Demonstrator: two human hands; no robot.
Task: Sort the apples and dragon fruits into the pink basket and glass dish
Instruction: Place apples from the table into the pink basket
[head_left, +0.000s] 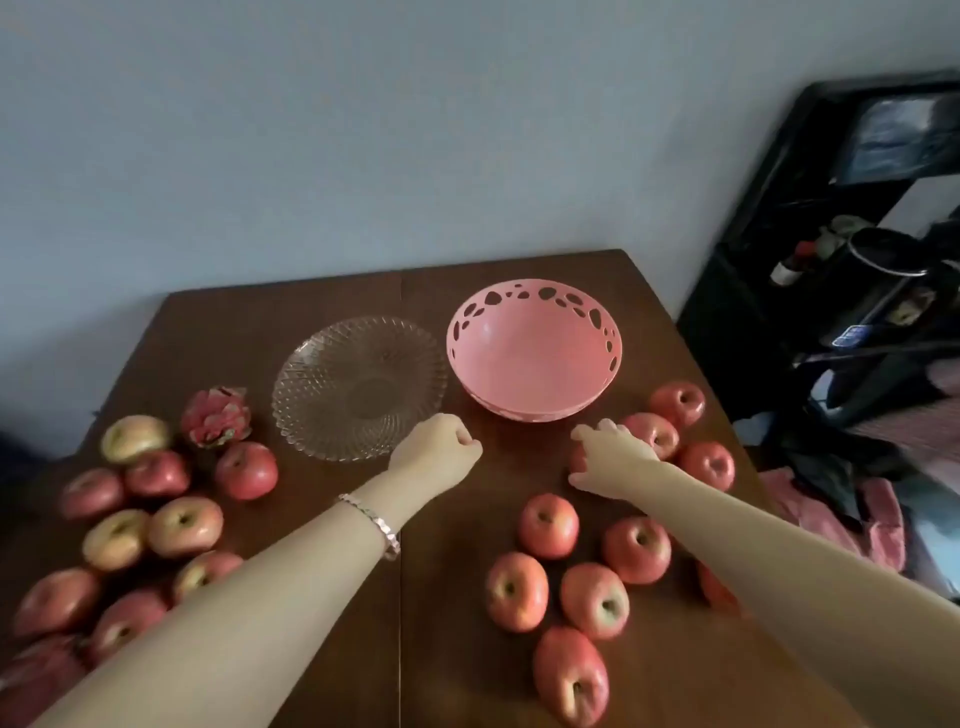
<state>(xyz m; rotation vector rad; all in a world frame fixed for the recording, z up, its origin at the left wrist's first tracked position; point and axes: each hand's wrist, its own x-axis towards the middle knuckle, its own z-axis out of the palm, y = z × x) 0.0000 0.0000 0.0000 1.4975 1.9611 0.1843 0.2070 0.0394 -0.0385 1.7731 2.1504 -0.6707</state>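
From the head view, a dark brown wooden table (452, 623) stands against a plain wall. At its far side are a clear, round cut-glass dish (358, 387) and, just to its right, a pink perforated plastic basket (535, 353). Both hold nothing.

Red and yellow-red apples lie loose in two groups, one at the left (184, 525) and one at the right (636, 551). A pink dragon fruit (215, 415) sits at the far end of the left group, just beside the dish. A reddish shape at the bottom left corner is too blurred to name.

The right hand (608, 457) lies over a red apple (574, 460) at the near edge of the right group, its fingers and thumb curved round it. The apple appears to rest on the table.

The left hand (436, 447), with a pink beaded bracelet (371, 525) on its wrist, is curled into a fist with nothing in it. It hovers near the dish's front rim.

The sorting seems to be at its first pick. The likely next move is to lift this apple clear of its neighbours and over the basket's rim, then set it down gently so that it does not roll.
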